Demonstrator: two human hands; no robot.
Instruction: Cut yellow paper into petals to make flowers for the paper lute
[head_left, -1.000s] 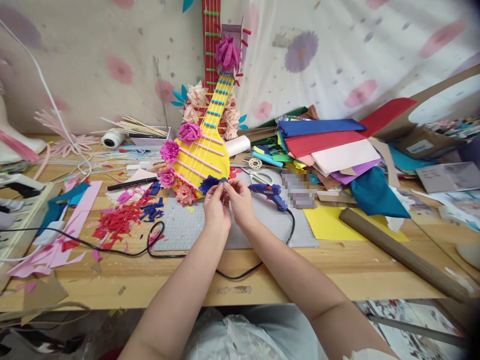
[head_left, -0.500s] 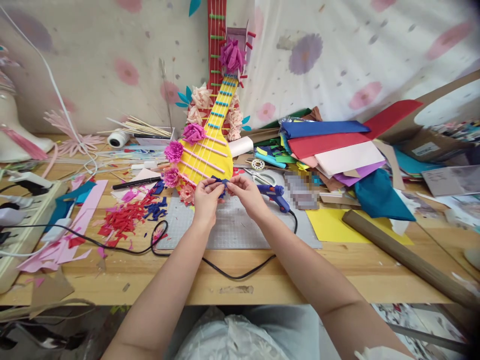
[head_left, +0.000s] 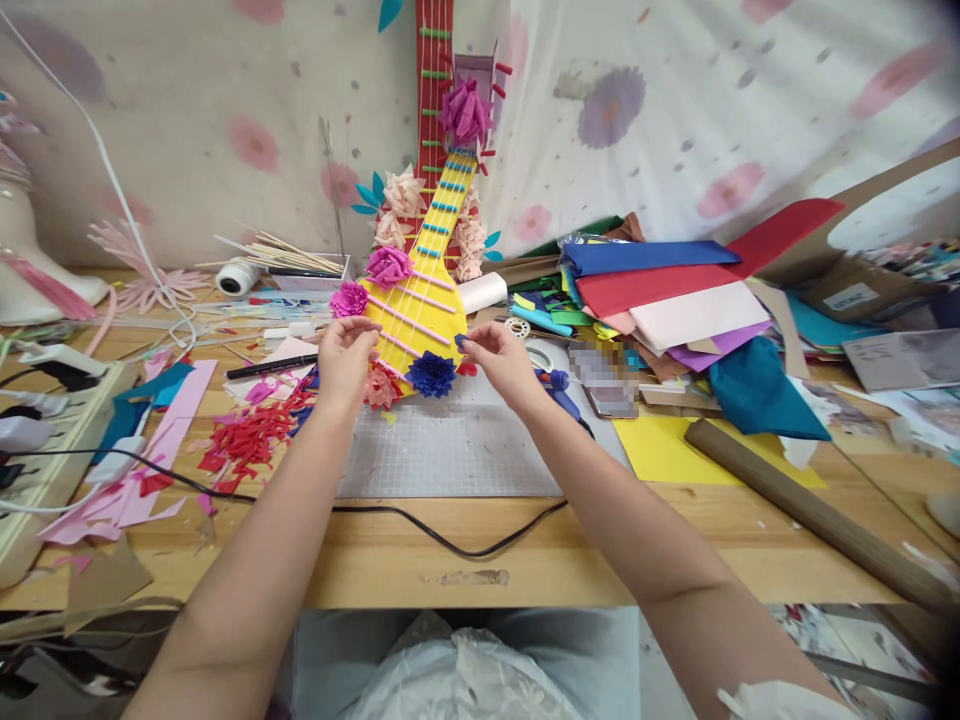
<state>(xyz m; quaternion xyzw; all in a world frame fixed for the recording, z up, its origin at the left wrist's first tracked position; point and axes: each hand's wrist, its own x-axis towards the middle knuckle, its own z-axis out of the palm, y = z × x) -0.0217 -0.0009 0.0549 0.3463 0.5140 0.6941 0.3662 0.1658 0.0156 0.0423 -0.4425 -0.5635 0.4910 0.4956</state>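
A yellow paper lute-like instrument (head_left: 444, 300), with strings and pink bars, leans against a red one (head_left: 433, 90). At its lower edge sits a dark blue paper flower (head_left: 431, 374), untouched by either hand. My right hand (head_left: 501, 362) is just right of the yellow body, thumb and finger pinching a small dark blue scrap (head_left: 460, 342), probably paper. On the other side, my left hand (head_left: 346, 352) hovers by the magenta flower (head_left: 349, 299), fingers loosely bent, thumb apart, nothing visible between them. Below lies the grey cutting mat (head_left: 450, 455). A blue glue gun (head_left: 562, 392) is partly hidden behind my right wrist.
Red paper scraps (head_left: 244, 440) and a black marker (head_left: 271, 366) lie left. A black cord (head_left: 450, 545) crosses the table front. Stacked coloured paper (head_left: 660, 280), a yellow sheet (head_left: 660, 450) and a brown roll (head_left: 795, 500) are right. A power strip (head_left: 67, 450) stands far left.
My hands have come apart from the blue flower, the left one moving left and the right one slightly right. The flower now shows in full on the yellow body's lower edge.
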